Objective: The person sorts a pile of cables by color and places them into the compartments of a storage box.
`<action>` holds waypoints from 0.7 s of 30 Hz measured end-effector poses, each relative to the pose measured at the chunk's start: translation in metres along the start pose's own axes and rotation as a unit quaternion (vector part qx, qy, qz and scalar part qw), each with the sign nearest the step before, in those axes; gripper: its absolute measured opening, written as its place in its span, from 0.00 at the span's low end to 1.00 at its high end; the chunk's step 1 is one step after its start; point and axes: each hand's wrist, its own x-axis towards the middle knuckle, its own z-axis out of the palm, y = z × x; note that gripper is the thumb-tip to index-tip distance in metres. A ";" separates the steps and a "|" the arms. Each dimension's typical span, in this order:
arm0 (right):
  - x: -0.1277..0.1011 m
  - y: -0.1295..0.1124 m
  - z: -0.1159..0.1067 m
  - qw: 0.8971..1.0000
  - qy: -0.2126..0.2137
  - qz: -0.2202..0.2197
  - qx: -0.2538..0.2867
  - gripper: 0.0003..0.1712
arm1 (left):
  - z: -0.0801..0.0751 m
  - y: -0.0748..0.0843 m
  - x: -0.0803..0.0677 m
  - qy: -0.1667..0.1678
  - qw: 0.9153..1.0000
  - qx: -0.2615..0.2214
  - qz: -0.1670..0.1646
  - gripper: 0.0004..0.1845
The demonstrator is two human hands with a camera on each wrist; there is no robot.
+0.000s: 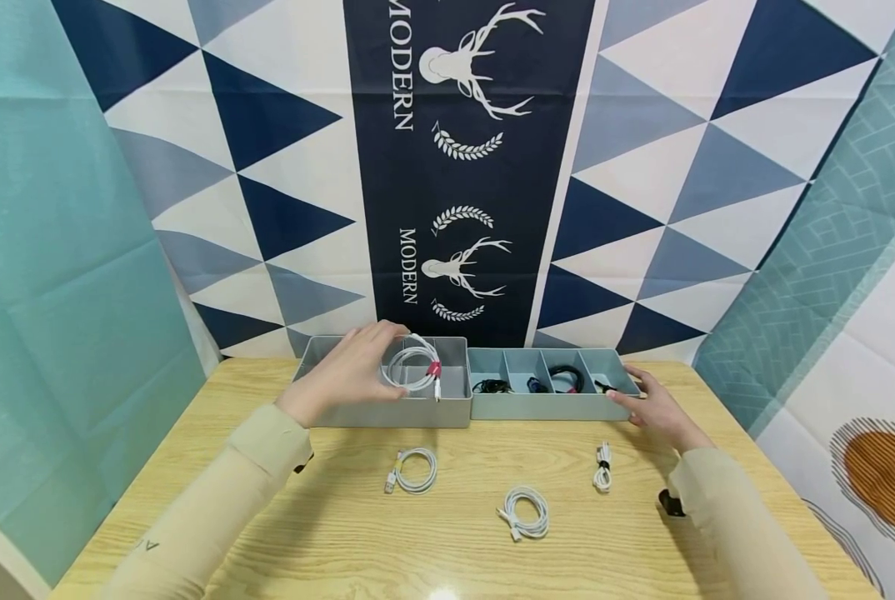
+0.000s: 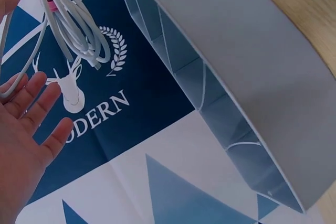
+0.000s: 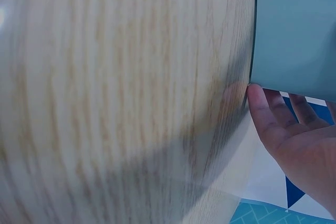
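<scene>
My left hand (image 1: 350,367) holds up a coiled white cable (image 2: 73,22) with a red tie (image 1: 434,367), over the grey divided box (image 1: 395,414). Thumb and a finger grip the coil's side; in the left wrist view the other fingers spread loosely below. At the far right, my right hand (image 1: 659,408) grips the end of the blue-grey divided box (image 1: 548,407), thumb at the front corner and fingers along the end wall. Dark cables lie in this box, among them a black coil (image 1: 578,379) with a bit of red.
Three bundled white cables lie on the wooden table (image 1: 305,533): a coil with a yellow tie (image 1: 434,475) at left, a larger coil (image 1: 543,512) near the middle, and a narrow bundle with a black tie (image 1: 602,477) at right. A patterned cloth (image 1: 470,183) hangs behind the boxes.
</scene>
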 end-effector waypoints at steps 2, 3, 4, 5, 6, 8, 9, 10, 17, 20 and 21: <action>0.000 0.000 0.000 1.000 0.000 0.000 -0.001 0.55 | 0.001 0.000 0.005 -0.002 1.000 0.001 -0.001 0.45; 0.000 0.000 0.000 1.000 0.001 0.001 -0.002 0.55 | 0.001 -0.001 0.007 -0.003 1.000 0.003 -0.001 0.45; 0.000 0.000 -0.001 1.000 0.001 0.002 -0.002 0.55 | 0.002 -0.001 0.010 -0.005 1.000 0.003 -0.002 0.45; 0.000 0.000 -0.001 1.000 0.000 0.001 -0.004 0.54 | 0.002 -0.001 0.012 -0.006 1.000 0.005 -0.003 0.44; 0.000 0.000 -0.001 1.000 0.000 0.001 -0.005 0.54 | 0.002 -0.001 0.014 -0.008 1.000 0.007 -0.004 0.44; 0.000 0.001 -0.001 1.000 0.002 0.003 -0.006 0.54 | 0.003 -0.001 0.018 -0.013 1.000 0.008 -0.005 0.44; 0.000 0.001 -0.001 1.000 0.003 0.003 -0.007 0.54 | 0.004 -0.001 0.019 -0.016 1.000 0.008 -0.006 0.44; 0.000 0.001 0.000 1.000 0.003 0.003 -0.006 0.54 | 0.005 -0.001 0.021 -0.018 1.000 0.008 -0.007 0.44; -0.002 0.000 0.001 1.000 0.001 -0.002 -0.001 0.55 | 0.017 -0.004 0.034 -0.026 1.000 0.003 -0.006 0.45; -0.002 0.000 0.001 1.000 0.003 0.000 0.006 0.56 | 0.024 -0.007 0.038 -0.025 1.000 0.003 -0.003 0.44; -0.002 0.000 0.001 1.000 0.004 0.000 0.008 0.56 | 0.026 -0.007 0.039 -0.023 1.000 0.001 -0.001 0.44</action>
